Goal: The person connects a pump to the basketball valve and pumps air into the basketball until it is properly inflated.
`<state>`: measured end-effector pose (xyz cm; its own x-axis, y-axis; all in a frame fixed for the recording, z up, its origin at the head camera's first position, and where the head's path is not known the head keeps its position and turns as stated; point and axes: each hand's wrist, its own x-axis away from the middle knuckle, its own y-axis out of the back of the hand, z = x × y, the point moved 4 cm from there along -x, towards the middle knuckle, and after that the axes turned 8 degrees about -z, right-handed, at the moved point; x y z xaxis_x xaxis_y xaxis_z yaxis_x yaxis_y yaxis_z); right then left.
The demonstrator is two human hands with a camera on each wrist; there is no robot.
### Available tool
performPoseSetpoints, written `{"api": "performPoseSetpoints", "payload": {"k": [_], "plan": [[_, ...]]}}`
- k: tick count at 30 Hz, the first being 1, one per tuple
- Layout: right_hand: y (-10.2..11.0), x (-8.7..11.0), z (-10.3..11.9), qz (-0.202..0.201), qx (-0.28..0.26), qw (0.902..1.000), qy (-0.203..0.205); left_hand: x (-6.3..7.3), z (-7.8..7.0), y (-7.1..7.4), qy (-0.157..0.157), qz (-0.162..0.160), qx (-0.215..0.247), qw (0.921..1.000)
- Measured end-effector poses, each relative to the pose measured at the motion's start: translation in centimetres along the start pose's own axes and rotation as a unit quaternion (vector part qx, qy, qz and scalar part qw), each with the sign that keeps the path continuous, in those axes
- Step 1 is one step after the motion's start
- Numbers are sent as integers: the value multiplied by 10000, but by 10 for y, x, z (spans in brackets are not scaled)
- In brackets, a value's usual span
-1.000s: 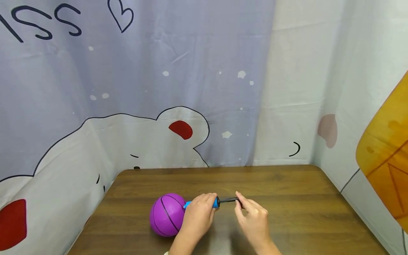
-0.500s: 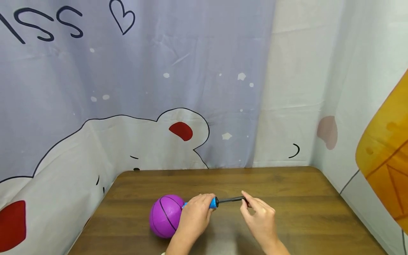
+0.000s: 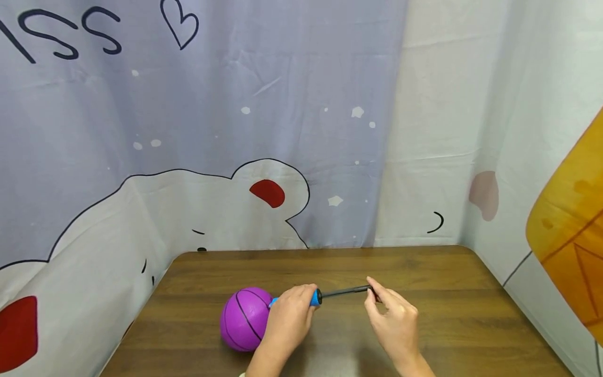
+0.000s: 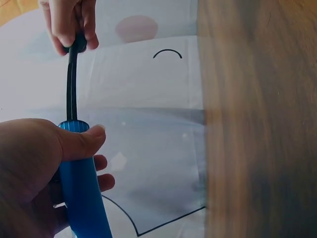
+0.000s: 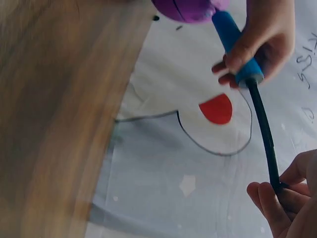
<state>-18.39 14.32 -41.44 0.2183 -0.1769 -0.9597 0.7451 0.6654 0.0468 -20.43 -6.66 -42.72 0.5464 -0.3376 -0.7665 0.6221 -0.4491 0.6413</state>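
Note:
A blue hand pump (image 4: 84, 193) lies sideways, its far end right at a purple ball (image 3: 245, 319) with black basketball lines. My left hand (image 3: 288, 320) grips the pump's blue barrel, the thumb lying along it near the black collar. From that collar a long length of black pump rod (image 3: 346, 291) sticks out to the right. My right hand (image 3: 393, 319) pinches the dark handle at the rod's outer end between thumb and fingers. In the right wrist view the pump's tip (image 5: 216, 12) meets the ball, most of which is cut off by the frame.
Under the hands is a brown wood-grain table (image 3: 447, 293) with rounded back corners. Printed curtains (image 3: 330, 157) hang behind it and along both sides, close to its edges. The ball sits left of the table's middle.
My right hand has moved right and slightly up, away from the left hand, and more of the black rod shows. The left hand and ball have hardly moved.

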Motion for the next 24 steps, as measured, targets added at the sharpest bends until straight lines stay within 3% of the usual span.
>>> {"api": "performPoseSetpoints", "payload": {"k": [12,18,24], "plan": [[-28,25,28,608,-643,9961,-67,1,-14,-8,-182,-17,-110,9998],[-29,30,25,580,-668,9960,-78,2,-14,-10,-218,217,-70,9995],[-17,19,13,395,-470,9981,73,3,-6,-7,-100,291,-51,9995]]}}
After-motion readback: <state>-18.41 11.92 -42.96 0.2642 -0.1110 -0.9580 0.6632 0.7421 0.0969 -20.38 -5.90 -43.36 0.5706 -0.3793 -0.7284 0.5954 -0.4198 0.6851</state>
